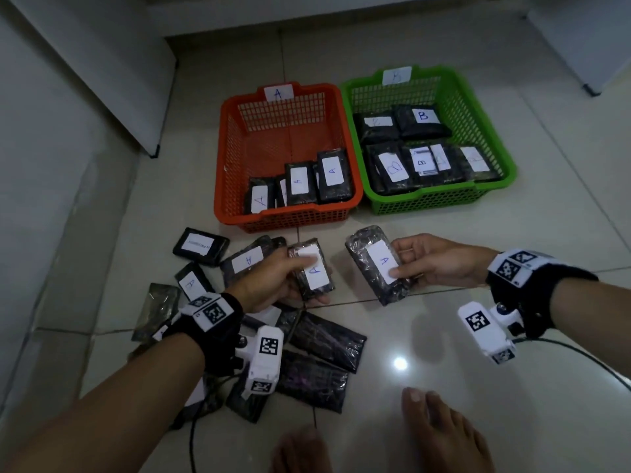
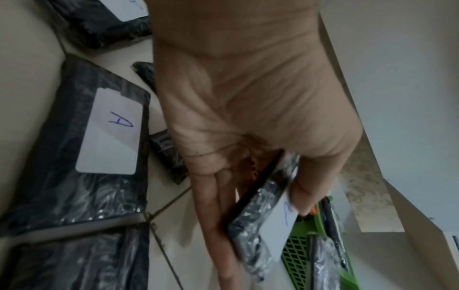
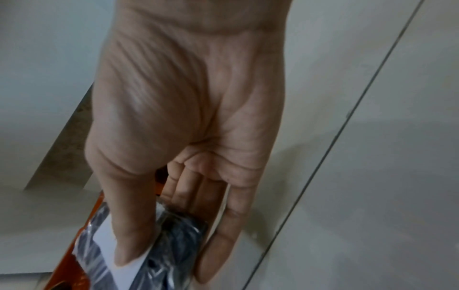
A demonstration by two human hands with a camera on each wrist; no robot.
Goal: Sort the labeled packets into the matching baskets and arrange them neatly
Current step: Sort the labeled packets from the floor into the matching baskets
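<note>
- The left hand [image 1: 273,279] pinches a black packet marked A [image 1: 314,271], thumb on its white label; it is held above the floor, near the orange basket [image 1: 290,218].
- The right hand [image 1: 440,259] grips another A packet [image 1: 377,264] the same way; the green basket [image 1: 491,114] sits far right.
- More packets [image 1: 324,339] lie on the floor at the near left.

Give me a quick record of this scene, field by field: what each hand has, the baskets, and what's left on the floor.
left hand: grips packet A
right hand: grips another A packet
orange basket: tagged A, several A packets at its near side
green basket: holds B packets
floor pile: unsorted packets, some label-down
</note>
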